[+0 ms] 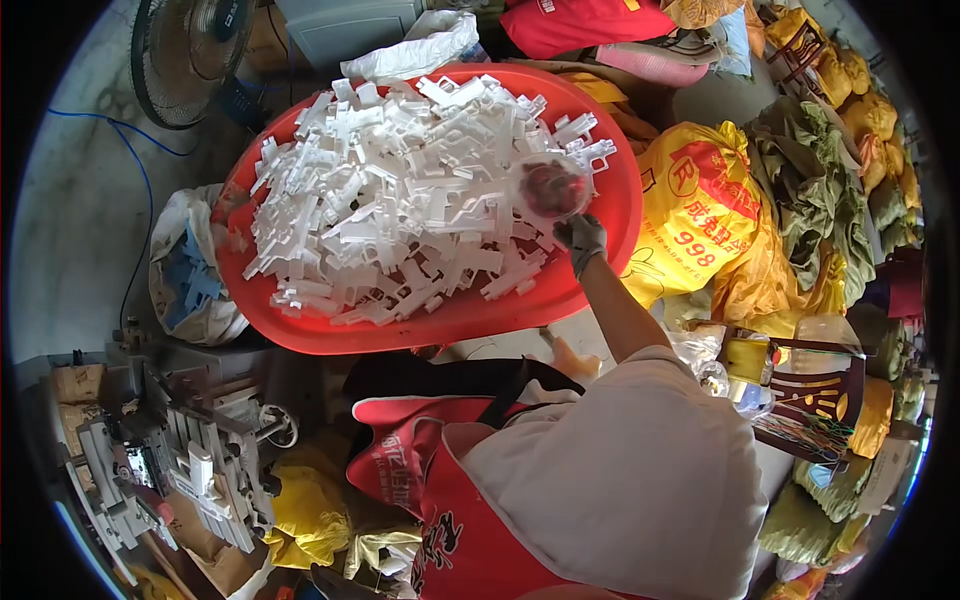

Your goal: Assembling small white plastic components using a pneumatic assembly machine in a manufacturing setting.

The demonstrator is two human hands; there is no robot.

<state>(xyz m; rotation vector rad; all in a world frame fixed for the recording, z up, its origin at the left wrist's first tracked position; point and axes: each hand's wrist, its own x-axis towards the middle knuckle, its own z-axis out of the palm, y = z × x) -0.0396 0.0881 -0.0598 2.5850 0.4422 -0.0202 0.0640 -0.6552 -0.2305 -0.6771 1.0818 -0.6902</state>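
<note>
My right hand [582, 240], in a grey glove, reaches out over the right end of a large red oval tub [622, 190]. Its fingers are closed on the near edge of a clear round plastic container [553, 188], which holds small dark red things too blurred to name. Under and beside the container lies a big heap of white plastic pieces [390, 190], many shaped like toy guns, filling most of the tub. My left hand does not show.
A black fan [190, 60] stands at the far left, near a white sack [165, 270] with blue pieces. Yellow bags [695, 215] crowd the tub's right side. A metal machine [205, 465] with a handwheel sits at the near left. A wooden chair [815, 390] stands at right.
</note>
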